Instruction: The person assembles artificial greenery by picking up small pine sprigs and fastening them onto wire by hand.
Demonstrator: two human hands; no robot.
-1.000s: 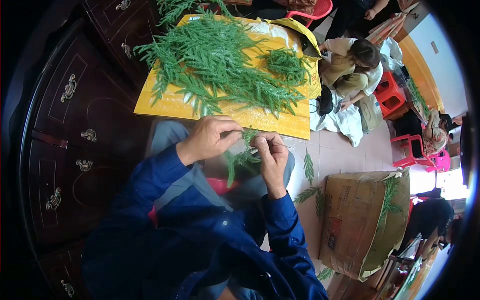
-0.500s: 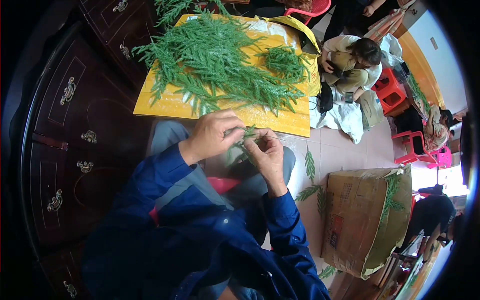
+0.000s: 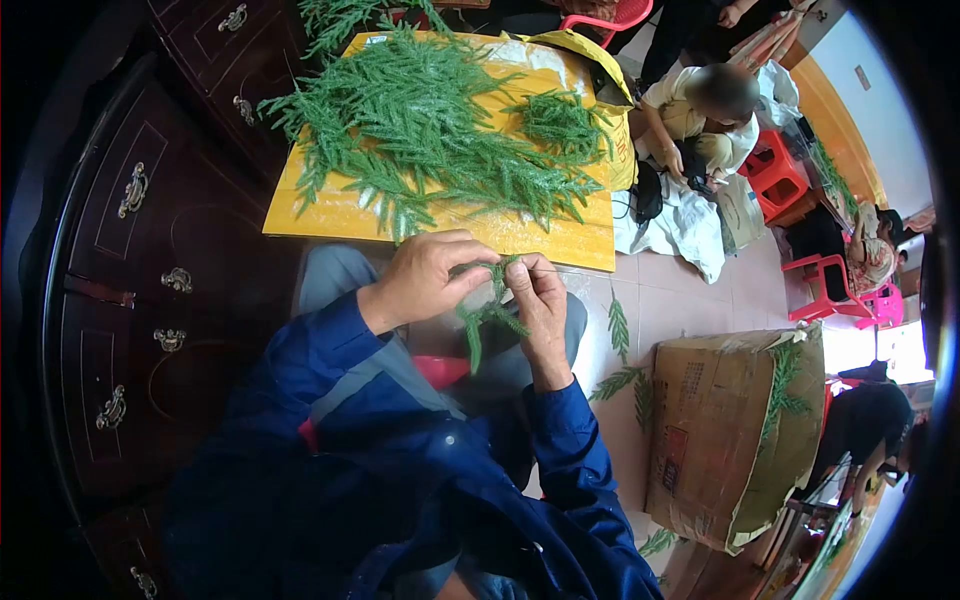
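My left hand (image 3: pixel 428 278) and my right hand (image 3: pixel 541 305) are close together above my lap, at the front edge of the yellow tabletop. Between them is a green artificial fir sprig (image 3: pixel 474 338), its leafy arms hanging below my fingers. My right thumb and forefinger pinch the sprig near its upper end. The left fingers are closed at the same spot, partly hiding it. A big heap of green sprigs (image 3: pixel 420 120), dusted with white bits, lies on the yellow tabletop (image 3: pixel 520 242) beyond my hands. Beside it sits a smaller bundle of sprigs (image 3: pixel 560 122).
A cardboard box (image 3: pixel 705 435) with sprigs at its opening stands on my right. Loose sprigs (image 3: pixel 620 330) lie on the tiled floor. Dark wooden drawers (image 3: pixel 130 270) line the left. A person (image 3: pixel 700 110) crouches beyond the table, near red stools (image 3: pixel 775 172).
The sprig now hangs lower and shows more clearly between my hands. My right thumb has moved up beside its upper end. The crouching person's hands have shifted.
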